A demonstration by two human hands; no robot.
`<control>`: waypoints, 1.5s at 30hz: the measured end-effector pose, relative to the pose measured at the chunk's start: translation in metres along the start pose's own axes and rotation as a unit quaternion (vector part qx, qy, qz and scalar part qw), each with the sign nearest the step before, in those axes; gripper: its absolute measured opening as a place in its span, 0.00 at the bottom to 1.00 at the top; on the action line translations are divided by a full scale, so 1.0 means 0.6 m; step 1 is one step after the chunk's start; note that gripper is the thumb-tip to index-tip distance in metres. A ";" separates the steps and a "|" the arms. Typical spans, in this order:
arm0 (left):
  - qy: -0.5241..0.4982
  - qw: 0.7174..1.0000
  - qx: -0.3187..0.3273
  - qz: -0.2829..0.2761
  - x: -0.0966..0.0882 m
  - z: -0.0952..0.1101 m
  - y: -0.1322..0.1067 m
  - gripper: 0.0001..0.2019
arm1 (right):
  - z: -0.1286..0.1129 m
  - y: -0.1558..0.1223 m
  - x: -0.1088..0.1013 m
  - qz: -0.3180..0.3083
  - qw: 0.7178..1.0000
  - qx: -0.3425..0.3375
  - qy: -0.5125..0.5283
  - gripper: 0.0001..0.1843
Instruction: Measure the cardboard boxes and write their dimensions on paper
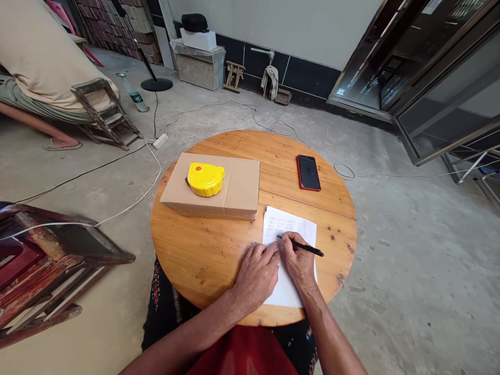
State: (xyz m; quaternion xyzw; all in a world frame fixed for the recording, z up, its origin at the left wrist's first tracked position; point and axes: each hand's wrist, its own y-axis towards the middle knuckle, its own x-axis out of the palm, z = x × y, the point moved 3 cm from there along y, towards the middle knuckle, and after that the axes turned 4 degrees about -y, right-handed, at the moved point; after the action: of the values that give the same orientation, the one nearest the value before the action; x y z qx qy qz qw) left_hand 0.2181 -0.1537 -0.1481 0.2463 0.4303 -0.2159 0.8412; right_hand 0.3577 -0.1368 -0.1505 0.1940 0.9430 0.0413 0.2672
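Observation:
A white sheet of paper (291,229) with several handwritten lines lies on the near right part of a round wooden table (211,255). My right hand (299,260) is closed round a black pen (308,248), its tip touching the paper at the left of the written lines. My left hand (258,273) lies flat, fingers stretched out, pressing the paper's left edge beside the right hand. A flat cardboard box (238,190) sits at the table's left with a yellow tape measure (205,178) on top.
A phone in a red case (308,172) lies at the table's far right. A dark wooden stool (50,260) stands at the left. A person sits on a low chair (103,112) at the far left. Cables (128,205) and a power strip (160,140) cross the concrete floor.

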 end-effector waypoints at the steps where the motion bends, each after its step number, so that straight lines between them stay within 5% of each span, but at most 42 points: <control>1: -0.001 1.000 0.000 0.000 0.000 0.000 0.000 0.18 | -0.001 0.000 0.000 0.000 1.000 -0.001 0.000 0.12; 45: 0.022 1.000 0.012 0.012 0.006 -0.002 0.004 0.16 | 0.005 0.001 -0.005 0.036 0.999 0.008 0.013 0.12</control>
State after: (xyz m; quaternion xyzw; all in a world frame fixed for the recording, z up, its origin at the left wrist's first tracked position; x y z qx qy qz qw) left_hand 0.2207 -0.1514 -0.1513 0.2661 0.4432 -0.2054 0.8310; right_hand 0.3620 -0.1375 -0.1517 0.2294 0.9390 0.0463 0.2522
